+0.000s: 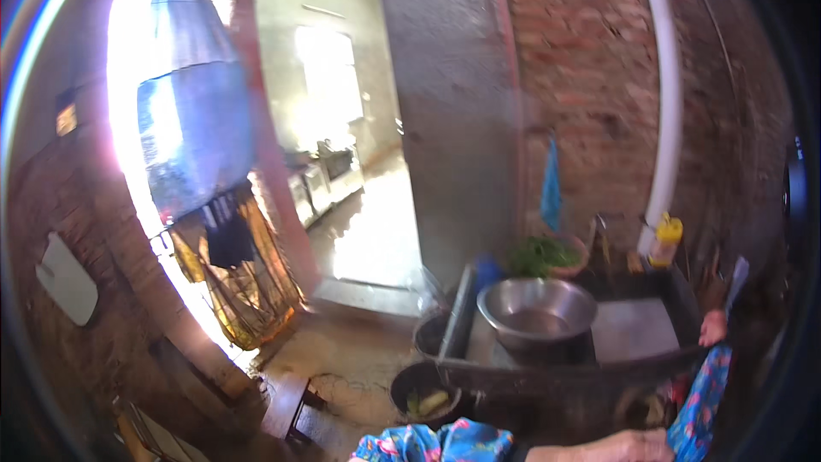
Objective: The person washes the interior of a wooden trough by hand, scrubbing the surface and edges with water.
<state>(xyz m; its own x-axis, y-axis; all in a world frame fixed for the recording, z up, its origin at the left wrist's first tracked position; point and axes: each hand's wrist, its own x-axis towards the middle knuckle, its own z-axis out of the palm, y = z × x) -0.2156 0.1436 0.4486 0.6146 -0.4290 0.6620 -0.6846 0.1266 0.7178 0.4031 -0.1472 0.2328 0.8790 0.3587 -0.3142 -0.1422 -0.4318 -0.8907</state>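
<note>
My left hand [637, 445] is low in the picture, its fingers closed at the elbow end of the blue flowered sleeve [703, 402] on my right arm. My right hand [712, 328] is raised beside the right end of a dark sink [513, 374]; blur and shadow hide its fingers. Close by stands a pale, narrow upright thing [736, 278] that I cannot make out. In the sink sits a wide steel basin [539, 304], left of a light flat board or slab [634, 329].
Green leaves [540, 255] lie in a bowl behind the basin, and a yellow bottle [666, 241] stands at the back right. Dark buckets [425, 393] are on the floor left of the sink. A small wooden stool [286, 406] is further left. Beyond is a doorway with a low sill [368, 298].
</note>
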